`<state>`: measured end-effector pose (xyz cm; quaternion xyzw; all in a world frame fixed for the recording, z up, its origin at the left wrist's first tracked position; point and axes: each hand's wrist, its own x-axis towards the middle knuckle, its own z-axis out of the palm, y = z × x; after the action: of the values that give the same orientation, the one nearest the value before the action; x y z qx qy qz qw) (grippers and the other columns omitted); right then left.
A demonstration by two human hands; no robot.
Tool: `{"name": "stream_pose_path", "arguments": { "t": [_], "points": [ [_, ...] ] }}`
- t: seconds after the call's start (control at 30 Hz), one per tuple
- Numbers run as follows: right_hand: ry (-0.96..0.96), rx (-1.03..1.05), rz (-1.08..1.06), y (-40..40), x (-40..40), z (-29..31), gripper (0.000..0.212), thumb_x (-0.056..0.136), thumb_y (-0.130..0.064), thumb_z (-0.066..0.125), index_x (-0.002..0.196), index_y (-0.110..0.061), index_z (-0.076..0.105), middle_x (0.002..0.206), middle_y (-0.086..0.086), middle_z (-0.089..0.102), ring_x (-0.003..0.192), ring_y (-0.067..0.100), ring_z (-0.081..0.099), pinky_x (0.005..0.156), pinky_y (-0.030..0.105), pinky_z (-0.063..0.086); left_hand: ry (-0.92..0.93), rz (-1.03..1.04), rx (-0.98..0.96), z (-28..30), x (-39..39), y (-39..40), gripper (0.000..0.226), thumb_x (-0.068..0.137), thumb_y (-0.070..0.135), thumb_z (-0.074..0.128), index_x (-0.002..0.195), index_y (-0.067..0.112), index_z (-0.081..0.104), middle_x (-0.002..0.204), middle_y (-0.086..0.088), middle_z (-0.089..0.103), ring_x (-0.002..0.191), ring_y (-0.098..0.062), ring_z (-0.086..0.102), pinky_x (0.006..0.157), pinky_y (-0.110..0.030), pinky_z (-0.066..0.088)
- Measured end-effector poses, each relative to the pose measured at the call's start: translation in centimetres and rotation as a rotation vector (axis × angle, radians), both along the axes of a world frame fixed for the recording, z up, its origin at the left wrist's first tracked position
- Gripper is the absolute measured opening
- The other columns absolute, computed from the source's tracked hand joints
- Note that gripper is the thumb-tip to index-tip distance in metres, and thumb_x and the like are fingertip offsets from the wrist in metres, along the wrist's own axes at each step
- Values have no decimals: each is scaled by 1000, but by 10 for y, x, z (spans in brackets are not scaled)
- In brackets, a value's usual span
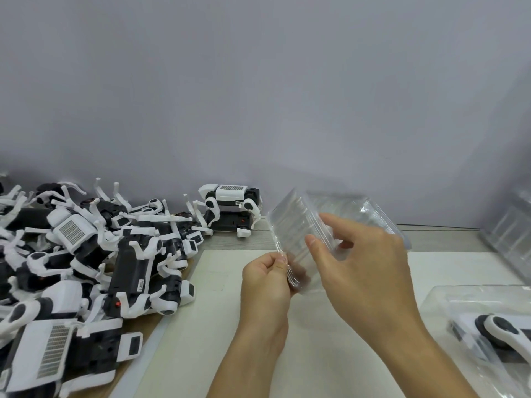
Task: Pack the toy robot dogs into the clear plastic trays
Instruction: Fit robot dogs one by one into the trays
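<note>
We pinched the clear tray (330, 225) edge with our left hand (265, 278) while our right hand (365, 265) gripped its wall, likely prying nested trays apart for the dogs (94, 254).

- Both hands hold a clear tray (339, 222) above a white mat (230, 326).
- Left hand (265, 278) pinches its near edge; right hand (365, 265) grips its side.
- Toy dogs (94, 254) lie heaped at left.
- A packed tray (488, 326) sits right.

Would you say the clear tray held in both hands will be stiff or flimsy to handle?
Probably flimsy: the clear tray looks thin-walled, and the left hand lifts it by pinching one edge. Likely light too. Its glossy surface may be slippery, so the right hand steadying it seems sensible.
</note>
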<state>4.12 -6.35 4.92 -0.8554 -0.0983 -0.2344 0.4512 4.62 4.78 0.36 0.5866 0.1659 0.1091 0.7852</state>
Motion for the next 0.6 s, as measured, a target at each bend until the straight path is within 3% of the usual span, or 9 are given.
{"name": "stream_pose_path", "arguments": {
  "t": [0.1,0.2,0.27,0.33,0.43,0.53,0.6],
  "points": [
    [4,4,-6,0,0,0,34,85,-40,69,118,-31,72,91,-8,73,90,20,64,87,46,51,32,4,-6,2,-1,1,27,104,3,41,97,-11,64,81,-22,63,63,-22,59,63,-29,51],
    [-6,37,-9,-1,1,0,33,84,-37,73,116,-31,72,98,-9,74,88,17,65,88,45,52,59,9,7,3,-2,1,29,103,2,43,86,-5,65,71,-14,64,55,-17,59,59,-27,51],
    [-21,72,-15,-4,2,2,32,82,-37,74,114,-31,73,98,-12,74,81,9,65,83,36,53,82,21,25,3,-2,3,34,103,1,42,77,0,63,63,-7,62,51,-13,58,57,-26,52],
    [-41,102,-13,-8,4,6,33,80,-39,75,112,-31,74,93,-17,72,76,0,63,75,19,49,111,43,55,1,-2,6,35,102,0,40,75,0,63,61,-6,61,50,-13,57,57,-25,51],
    [-69,193,-7,-18,6,12,30,78,-40,76,107,-34,74,83,-26,67,78,-6,62,70,2,42,165,44,72,-4,0,11,30,102,2,40,87,-3,66,71,-11,64,61,-20,60,64,-31,54],
    [-63,203,36,-23,7,15,28,78,-42,75,106,-37,73,81,-27,64,81,-7,61,71,-1,39,226,1,57,-9,3,14,31,100,3,39,97,-5,69,89,-19,71,78,-28,64,75,-39,55],
    [-52,172,67,-22,7,15,29,80,-43,74,108,-38,71,84,-25,67,84,-5,61,73,0,40,233,47,109,-13,3,15,22,100,10,46,104,8,68,99,-18,73,86,-30,69,80,-41,56]
  ]
}}
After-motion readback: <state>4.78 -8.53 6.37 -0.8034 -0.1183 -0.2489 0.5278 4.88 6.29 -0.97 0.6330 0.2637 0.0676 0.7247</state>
